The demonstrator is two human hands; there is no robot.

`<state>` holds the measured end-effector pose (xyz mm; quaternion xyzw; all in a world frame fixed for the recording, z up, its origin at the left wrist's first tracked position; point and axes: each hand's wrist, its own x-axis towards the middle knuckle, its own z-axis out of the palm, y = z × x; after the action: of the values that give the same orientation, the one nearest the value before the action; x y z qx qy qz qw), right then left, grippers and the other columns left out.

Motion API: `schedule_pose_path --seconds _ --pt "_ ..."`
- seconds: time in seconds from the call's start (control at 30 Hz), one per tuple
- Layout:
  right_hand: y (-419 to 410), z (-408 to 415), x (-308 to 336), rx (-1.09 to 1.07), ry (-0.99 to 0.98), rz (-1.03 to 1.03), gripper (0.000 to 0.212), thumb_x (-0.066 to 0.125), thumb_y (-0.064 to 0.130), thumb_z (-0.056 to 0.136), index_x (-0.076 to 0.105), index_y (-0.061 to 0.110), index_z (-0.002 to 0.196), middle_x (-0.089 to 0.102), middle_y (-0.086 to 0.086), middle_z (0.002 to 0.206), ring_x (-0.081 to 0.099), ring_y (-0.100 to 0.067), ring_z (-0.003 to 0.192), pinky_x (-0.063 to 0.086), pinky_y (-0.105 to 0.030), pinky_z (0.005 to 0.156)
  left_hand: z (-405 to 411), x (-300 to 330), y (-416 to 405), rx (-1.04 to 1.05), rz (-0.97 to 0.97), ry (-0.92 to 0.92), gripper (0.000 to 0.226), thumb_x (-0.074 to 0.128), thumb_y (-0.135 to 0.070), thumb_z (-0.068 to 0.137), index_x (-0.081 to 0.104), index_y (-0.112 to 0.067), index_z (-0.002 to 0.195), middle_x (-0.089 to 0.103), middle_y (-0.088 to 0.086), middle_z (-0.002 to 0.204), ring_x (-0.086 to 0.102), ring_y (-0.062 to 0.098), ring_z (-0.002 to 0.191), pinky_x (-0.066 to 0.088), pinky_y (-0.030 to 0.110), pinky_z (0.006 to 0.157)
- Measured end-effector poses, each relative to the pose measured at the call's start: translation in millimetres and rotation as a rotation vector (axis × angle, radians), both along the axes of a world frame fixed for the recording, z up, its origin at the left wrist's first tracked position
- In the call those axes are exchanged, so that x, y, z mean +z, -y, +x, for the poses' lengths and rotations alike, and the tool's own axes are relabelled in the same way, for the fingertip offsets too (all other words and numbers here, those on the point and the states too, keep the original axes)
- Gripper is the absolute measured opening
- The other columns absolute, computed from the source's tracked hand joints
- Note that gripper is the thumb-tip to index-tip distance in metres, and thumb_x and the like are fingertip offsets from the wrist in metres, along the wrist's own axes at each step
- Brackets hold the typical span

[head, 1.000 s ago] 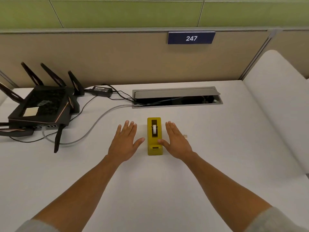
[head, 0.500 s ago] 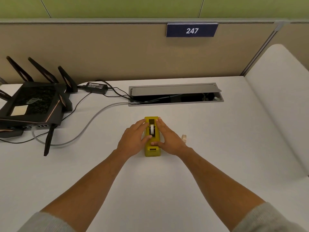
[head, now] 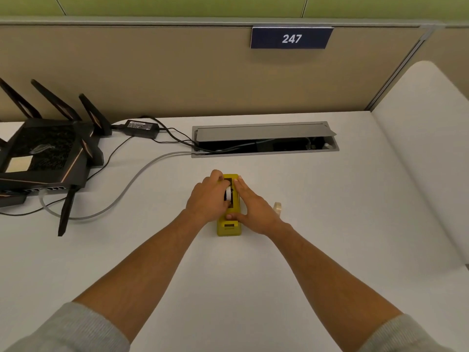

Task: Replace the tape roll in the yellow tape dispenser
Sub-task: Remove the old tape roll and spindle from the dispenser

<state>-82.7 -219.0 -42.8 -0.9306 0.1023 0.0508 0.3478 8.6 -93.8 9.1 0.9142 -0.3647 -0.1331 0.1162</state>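
Observation:
The yellow tape dispenser [head: 229, 227] lies lengthwise on the white desk [head: 330, 237], its cutter end toward me. A white tape roll [head: 228, 193] sits upright in its slot. My left hand [head: 206, 200] is curled over the dispenser's left side, fingers pinching the roll. Flat against the right side lies my right hand [head: 253, 208], its thumb pressing on the top near the cutter. A second, clear tape roll [head: 277, 207] stands on the desk just right of my right hand, partly hidden by it.
A black router [head: 43, 158] with several antennas sits at the left, with a power adapter [head: 142, 128] and cables running into an open grey cable tray [head: 265, 138] behind the dispenser. A beige partition stands at the back, and a white side panel [head: 426, 148] at the right.
Both hands moved in from lying flat beside the dispenser. They now close on it, and my left fingers have curled around the roll.

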Motion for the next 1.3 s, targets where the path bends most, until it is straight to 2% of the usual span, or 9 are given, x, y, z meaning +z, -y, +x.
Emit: schedule_pose_path --seconds 0.2,0.4,0.6,0.73,0.87,1.0,1.13,1.3 --pt "-2 0 4 -0.012 -0.005 0.012 0.099 0.067 0.046 0.084 -0.002 0.027 0.152 0.002 0.004 0.162 0.028 -0.026 0.141 0.03 -0.035 0.11 1 -1 2 0.027 -0.086 -0.002 0.044 0.062 -0.031 0.087 0.051 -0.016 0.127 0.05 0.007 0.129 0.052 0.025 0.11 0.047 0.036 0.093" --pt "-4 -1 7 -0.03 -0.014 0.025 0.098 0.069 0.044 0.084 0.0 0.025 0.152 0.005 0.002 0.162 0.027 -0.025 0.142 0.029 -0.036 0.111 -2 -1 1 0.052 -0.112 -0.03 0.048 0.058 -0.028 0.091 0.046 -0.015 0.135 0.052 0.007 0.137 0.045 0.025 0.123 0.04 0.037 0.105" --pt "-5 1 10 -0.042 -0.027 0.023 0.099 0.07 0.042 0.083 0.002 0.023 0.153 0.005 0.002 0.162 0.026 -0.025 0.143 0.027 -0.035 0.112 -5 6 -1 0.059 -0.108 -0.058 0.046 0.055 -0.023 0.093 0.045 -0.013 0.137 0.051 0.009 0.139 0.043 0.026 0.127 0.038 0.038 0.108" --pt "-7 1 16 -0.076 -0.009 0.06 0.096 0.074 0.035 0.082 0.011 0.021 0.152 0.018 -0.001 0.16 0.029 -0.024 0.141 0.027 -0.032 0.11 -8 11 -2 0.068 -0.152 -0.068 0.047 0.055 -0.021 0.093 0.043 -0.012 0.138 0.049 0.01 0.14 0.043 0.026 0.128 0.037 0.037 0.108" --pt "-9 -4 31 -0.19 0.085 0.196 0.073 0.07 0.027 0.088 0.029 0.022 0.149 0.039 -0.002 0.152 0.039 -0.023 0.135 0.031 -0.03 0.105 -12 17 -6 0.076 -0.195 -0.083 0.047 0.056 -0.016 0.092 0.045 -0.012 0.137 0.051 0.011 0.136 0.048 0.026 0.124 0.041 0.037 0.106" --pt "-22 -12 48 -0.289 0.194 0.422 0.047 0.061 0.017 0.094 0.048 0.014 0.139 0.058 -0.008 0.135 0.056 -0.023 0.121 0.046 -0.037 0.103 -21 21 -13 0.073 -0.253 -0.098 0.045 0.055 -0.016 0.092 0.046 -0.015 0.136 0.052 0.009 0.131 0.051 0.027 0.119 0.045 0.036 0.1" --pt "-36 -22 55 -0.346 0.268 0.538 0.037 0.062 0.009 0.093 0.058 0.012 0.13 0.068 -0.008 0.12 0.067 -0.021 0.104 0.053 -0.036 0.094 -33 22 -22 0.072 -0.297 -0.121 0.048 0.057 -0.013 0.091 0.045 -0.014 0.138 0.054 0.01 0.129 0.054 0.027 0.115 0.046 0.034 0.098" --pt "-44 -34 56 -0.377 0.287 0.619 0.034 0.068 0.008 0.088 0.065 0.015 0.121 0.071 -0.005 0.113 0.069 -0.017 0.098 0.056 -0.037 0.09 -45 23 -38 0.122 -0.432 -0.188 0.045 0.063 -0.011 0.087 0.054 -0.015 0.131 0.063 0.01 0.118 0.062 0.024 0.103 0.046 0.024 0.086"
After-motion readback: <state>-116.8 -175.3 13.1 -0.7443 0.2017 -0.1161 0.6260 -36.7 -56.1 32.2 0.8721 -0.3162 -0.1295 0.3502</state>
